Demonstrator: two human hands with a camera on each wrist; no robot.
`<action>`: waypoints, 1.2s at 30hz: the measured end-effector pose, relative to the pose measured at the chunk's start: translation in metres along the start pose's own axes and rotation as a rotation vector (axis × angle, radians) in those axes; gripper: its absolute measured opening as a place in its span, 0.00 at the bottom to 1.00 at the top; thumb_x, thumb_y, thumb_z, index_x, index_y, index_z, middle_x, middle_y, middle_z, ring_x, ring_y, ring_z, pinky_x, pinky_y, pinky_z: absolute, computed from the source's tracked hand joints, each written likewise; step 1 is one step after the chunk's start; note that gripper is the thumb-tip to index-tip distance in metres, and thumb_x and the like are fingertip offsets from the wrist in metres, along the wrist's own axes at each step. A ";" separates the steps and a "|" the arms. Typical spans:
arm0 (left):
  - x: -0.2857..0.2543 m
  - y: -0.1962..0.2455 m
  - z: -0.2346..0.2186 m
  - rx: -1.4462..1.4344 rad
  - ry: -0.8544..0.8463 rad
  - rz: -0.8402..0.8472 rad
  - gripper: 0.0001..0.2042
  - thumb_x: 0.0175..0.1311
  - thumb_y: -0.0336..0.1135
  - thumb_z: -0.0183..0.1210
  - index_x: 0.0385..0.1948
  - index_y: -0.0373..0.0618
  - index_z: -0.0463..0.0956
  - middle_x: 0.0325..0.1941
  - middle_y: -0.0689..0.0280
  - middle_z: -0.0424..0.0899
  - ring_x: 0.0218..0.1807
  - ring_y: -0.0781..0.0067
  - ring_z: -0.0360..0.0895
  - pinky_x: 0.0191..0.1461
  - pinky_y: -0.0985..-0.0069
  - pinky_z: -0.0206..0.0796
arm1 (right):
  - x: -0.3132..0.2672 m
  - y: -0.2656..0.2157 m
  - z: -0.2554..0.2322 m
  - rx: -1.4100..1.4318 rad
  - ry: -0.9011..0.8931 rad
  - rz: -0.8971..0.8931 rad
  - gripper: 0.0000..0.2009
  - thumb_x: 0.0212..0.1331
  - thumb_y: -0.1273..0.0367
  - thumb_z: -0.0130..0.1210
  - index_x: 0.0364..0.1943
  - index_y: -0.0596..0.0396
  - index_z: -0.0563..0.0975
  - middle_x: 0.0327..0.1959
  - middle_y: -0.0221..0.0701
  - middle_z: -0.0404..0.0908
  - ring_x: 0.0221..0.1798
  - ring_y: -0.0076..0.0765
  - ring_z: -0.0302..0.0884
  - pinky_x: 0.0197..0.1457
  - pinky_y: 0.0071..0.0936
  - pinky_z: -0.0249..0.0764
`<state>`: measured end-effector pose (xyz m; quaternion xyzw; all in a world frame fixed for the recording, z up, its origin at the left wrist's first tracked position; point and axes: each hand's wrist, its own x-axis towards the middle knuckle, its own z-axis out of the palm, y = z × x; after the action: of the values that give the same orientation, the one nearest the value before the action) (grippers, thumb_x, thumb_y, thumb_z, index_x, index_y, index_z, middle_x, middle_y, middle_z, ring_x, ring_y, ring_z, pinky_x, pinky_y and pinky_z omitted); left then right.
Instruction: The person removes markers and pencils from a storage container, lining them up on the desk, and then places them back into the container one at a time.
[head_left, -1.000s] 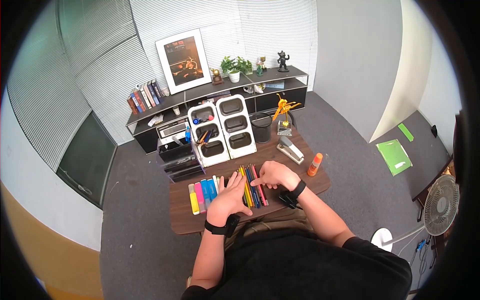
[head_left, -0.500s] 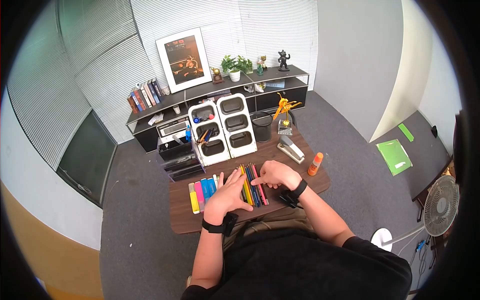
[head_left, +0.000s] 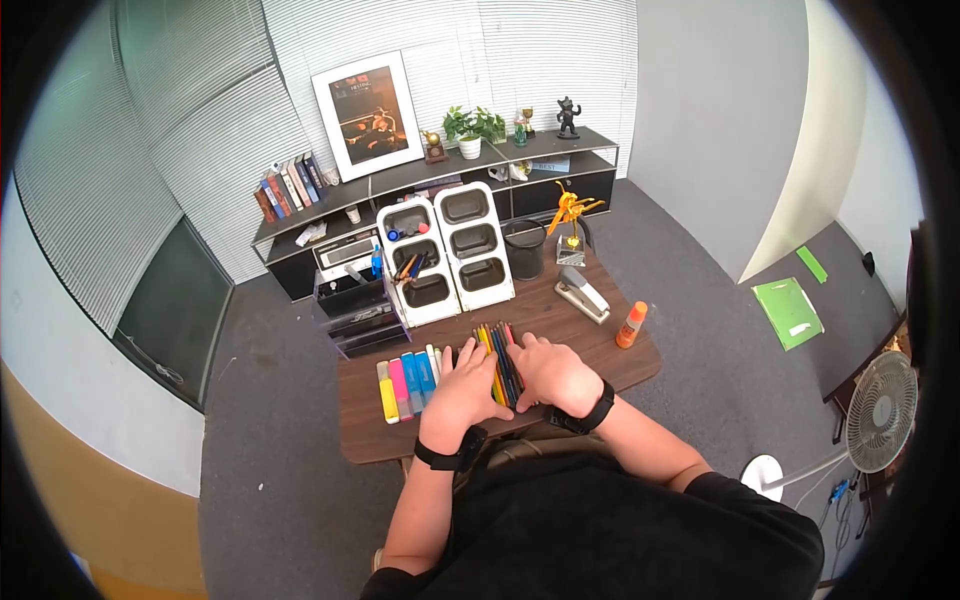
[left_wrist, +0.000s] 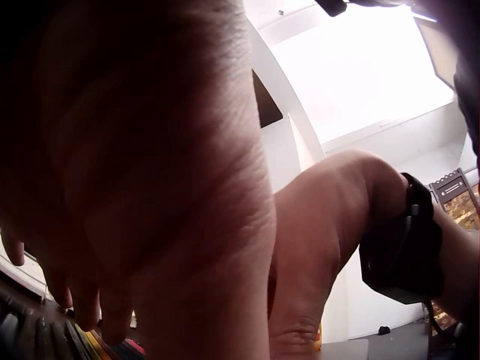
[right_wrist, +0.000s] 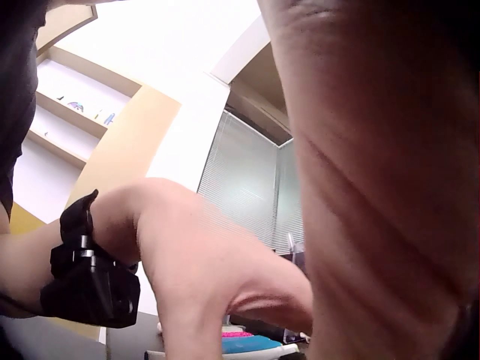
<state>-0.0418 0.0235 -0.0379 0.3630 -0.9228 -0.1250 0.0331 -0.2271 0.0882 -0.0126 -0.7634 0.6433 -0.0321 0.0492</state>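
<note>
A row of coloured pencils (head_left: 506, 372) lies side by side on the brown table (head_left: 372, 445), pointing away from the body. My left hand (head_left: 462, 388) is at their left side, fingers extended forward and thumb toward the near ends. On the opposite side my right hand (head_left: 558, 375) mirrors it, with fingertips and thumb right at the row's edge. Left of the left hand sit a yellow highlighter (head_left: 389, 400), a pink highlighter (head_left: 400, 385) and blue highlighters (head_left: 412, 372). In the left wrist view, pencil ends (left_wrist: 94, 343) show below the fingers; the palm hides much else.
Behind the pencils stands a white organizer (head_left: 450, 308) with dark compartments, beside a dark desk caddy (head_left: 352, 330). To the right are a stapler (head_left: 583, 297), an orange glue stick (head_left: 631, 326), a black mesh bin (head_left: 524, 262) and a golden figurine (head_left: 571, 215).
My right hand has turned from pointing an index finger across the pencils to lying along their right side, thumb near the closer ends. The left hand has shifted slightly right.
</note>
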 end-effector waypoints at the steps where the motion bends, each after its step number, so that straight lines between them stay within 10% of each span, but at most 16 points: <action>1: 0.000 0.003 0.002 0.047 -0.003 -0.017 0.57 0.40 0.57 0.86 0.76 0.39 0.73 0.84 0.51 0.71 0.91 0.48 0.54 0.92 0.37 0.39 | 0.000 -0.002 0.004 0.000 0.001 -0.001 0.42 0.39 0.56 0.88 0.60 0.60 0.79 0.58 0.47 0.84 0.56 0.56 0.90 0.58 0.44 0.88; 14: 0.007 -0.001 0.015 0.047 0.165 0.054 0.43 0.38 0.52 0.88 0.59 0.36 0.83 0.63 0.56 0.85 0.75 0.53 0.77 0.89 0.36 0.46 | 0.007 0.003 0.003 0.121 -0.114 0.003 0.35 0.40 0.59 0.87 0.50 0.66 0.81 0.53 0.50 0.86 0.58 0.58 0.88 0.59 0.46 0.86; 24: 0.006 0.003 0.010 0.021 0.126 0.046 0.44 0.40 0.50 0.88 0.62 0.38 0.82 0.64 0.54 0.85 0.74 0.53 0.78 0.91 0.40 0.45 | 0.012 0.004 0.001 0.148 -0.166 0.019 0.43 0.41 0.59 0.87 0.63 0.63 0.77 0.57 0.50 0.84 0.60 0.59 0.87 0.61 0.48 0.86; 36: 0.006 0.003 0.009 0.023 0.132 0.058 0.43 0.42 0.51 0.87 0.63 0.39 0.82 0.64 0.54 0.86 0.73 0.52 0.79 0.90 0.40 0.48 | 0.014 0.014 0.014 0.165 -0.053 -0.056 0.36 0.38 0.59 0.87 0.52 0.64 0.82 0.51 0.50 0.88 0.54 0.57 0.90 0.55 0.46 0.88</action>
<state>-0.0495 0.0233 -0.0460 0.3439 -0.9301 -0.0891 0.0931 -0.2366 0.0726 -0.0279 -0.7750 0.6153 -0.0661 0.1279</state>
